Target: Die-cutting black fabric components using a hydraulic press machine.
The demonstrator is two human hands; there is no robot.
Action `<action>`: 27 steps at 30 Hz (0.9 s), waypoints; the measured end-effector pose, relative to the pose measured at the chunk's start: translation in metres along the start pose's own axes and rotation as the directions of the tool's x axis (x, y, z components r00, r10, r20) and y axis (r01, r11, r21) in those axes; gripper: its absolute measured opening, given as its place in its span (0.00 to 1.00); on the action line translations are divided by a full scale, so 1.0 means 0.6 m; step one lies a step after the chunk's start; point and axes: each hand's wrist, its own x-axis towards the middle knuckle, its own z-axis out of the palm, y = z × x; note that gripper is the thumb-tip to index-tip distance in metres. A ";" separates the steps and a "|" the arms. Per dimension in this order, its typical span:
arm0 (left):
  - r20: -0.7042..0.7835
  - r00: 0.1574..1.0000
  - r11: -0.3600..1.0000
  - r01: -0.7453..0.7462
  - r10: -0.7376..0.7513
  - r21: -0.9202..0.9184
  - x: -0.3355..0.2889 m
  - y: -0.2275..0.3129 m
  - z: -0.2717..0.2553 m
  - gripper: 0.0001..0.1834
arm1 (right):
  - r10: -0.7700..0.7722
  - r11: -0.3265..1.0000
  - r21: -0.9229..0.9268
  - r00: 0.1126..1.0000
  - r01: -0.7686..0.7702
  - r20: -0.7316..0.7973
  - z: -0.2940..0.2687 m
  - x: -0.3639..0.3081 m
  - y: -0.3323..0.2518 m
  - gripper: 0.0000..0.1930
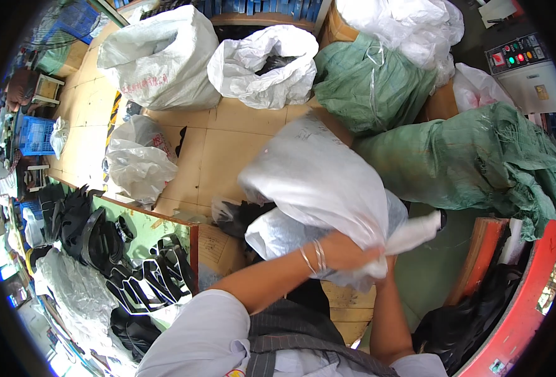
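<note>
A large whitish plastic bag [328,163], bulging and slightly blurred, is held up in front of me. Bracelets circle the wrist of my left hand [350,253], which is closed on the bag's gathered plastic. My right hand [389,269] is at the bunched end, closed on the plastic, its fingers mostly hidden. From beside the hands a white tube-like piece [416,234] with a dark tip sticks out to the right; I cannot tell what it is. An open white bag [268,242] shows beneath the raised one.
White woven sacks [165,69] and tied green sacks [378,81] stand at the back. Another green sack [441,160] lies at right, beside a red-edged bench [542,301]. At left, a green-topped table [146,220] holds black strap-like pieces. A control box [517,56] stands far right.
</note>
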 end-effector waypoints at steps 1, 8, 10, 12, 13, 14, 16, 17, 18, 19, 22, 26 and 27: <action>0.060 0.989 0.990 0.136 -0.138 0.046 0.004 0.002 -0.045 0.28 | -0.281 0.876 -0.327 0.927 0.354 0.250 -0.004 0.022 -0.023 0.09; -0.738 0.666 0.716 0.464 0.106 0.521 -0.057 -0.144 -0.322 0.30 | 0.118 0.868 -0.496 0.954 0.037 0.277 0.063 0.101 -0.144 0.16; -0.743 0.645 0.673 0.470 0.178 0.570 -0.060 -0.180 -0.357 0.29 | -0.026 0.867 -0.470 0.959 0.163 0.283 0.047 0.099 -0.119 0.12; -0.729 0.683 0.741 0.469 0.041 0.480 -0.066 -0.192 -0.367 0.28 | -0.125 0.858 -0.459 0.960 0.231 0.251 0.034 0.084 -0.106 0.08; -0.734 0.678 0.744 0.473 0.034 0.472 -0.072 -0.193 -0.362 0.28 | -0.121 0.854 -0.465 0.959 0.232 0.256 0.028 0.078 -0.097 0.08; -0.826 0.563 0.818 0.488 -0.029 0.304 -0.081 -0.197 -0.352 0.26 | -0.080 0.867 -0.462 0.967 0.187 0.241 0.020 0.076 -0.083 0.09; -0.966 0.257 0.880 0.462 -0.012 0.112 -0.092 -0.216 -0.321 0.20 | -0.036 0.878 -0.461 0.977 0.132 0.211 -0.003 0.068 -0.049 0.10; -0.986 0.125 0.910 0.412 -0.107 -0.047 -0.100 -0.236 -0.306 0.21 | -0.031 0.872 -0.472 0.977 0.131 0.213 -0.015 0.060 -0.034 0.10; -0.974 0.072 0.892 0.420 -0.215 -0.166 -0.113 -0.270 -0.294 0.24 | 0.001 0.877 -0.473 0.985 0.083 0.173 -0.020 0.051 -0.020 0.10; -0.947 0.018 0.862 0.421 -0.320 -0.284 -0.123 -0.313 -0.281 0.28 | 0.033 0.880 -0.474 0.991 0.034 0.133 -0.025 0.043 -0.004 0.11; -0.846 0.163 0.701 0.648 -0.508 -0.297 -0.135 -0.450 -0.220 0.43 | 0.197 0.803 -0.584 0.978 -0.119 0.072 -0.048 0.010 0.029 0.13; -0.663 0.061 0.523 0.669 -0.746 -0.527 -0.101 -0.596 -0.154 0.62 | 0.421 0.653 -0.673 0.905 -0.348 -0.061 -0.094 -0.034 0.087 0.16; -0.646 0.059 0.508 0.674 -0.761 -0.537 -0.088 -0.624 -0.146 0.62 | 0.373 0.688 -0.642 0.924 -0.338 -0.087 -0.107 -0.048 0.107 0.16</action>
